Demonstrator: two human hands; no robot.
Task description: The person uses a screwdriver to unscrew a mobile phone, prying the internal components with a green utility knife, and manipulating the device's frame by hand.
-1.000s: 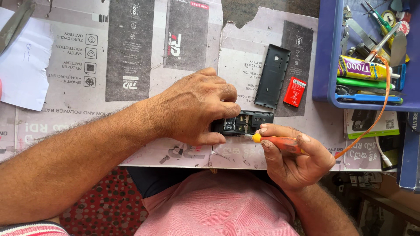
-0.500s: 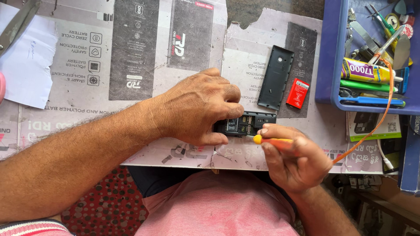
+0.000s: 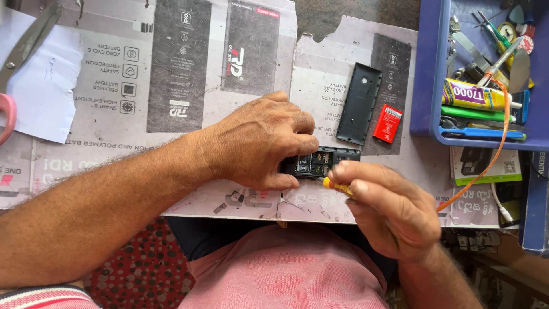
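Note:
My left hand [image 3: 260, 143] grips a small black phone body [image 3: 323, 161] with its back open, pressing it flat on the flattened cardboard [image 3: 103, 103]. My right hand [image 3: 389, 209] is closed around a screwdriver with a yellow and orange handle [image 3: 337, 186], held right at the phone's near edge; its tip is hidden by my fingers. The phone's black back cover [image 3: 359, 103] lies just beyond, and a small red battery [image 3: 387, 123] lies to the right of it.
A blue tray [image 3: 426, 86] at the right holds a glue tube, tweezers, pens and other tools. An orange cable [image 3: 486, 166] trails out of it toward my right hand. White paper [image 3: 40, 86] and scissors [image 3: 26, 46] lie at the far left.
My right hand has turned and lifted a little over the phone's near edge, covering more of the screwdriver. The left hand keeps its hold on the phone.

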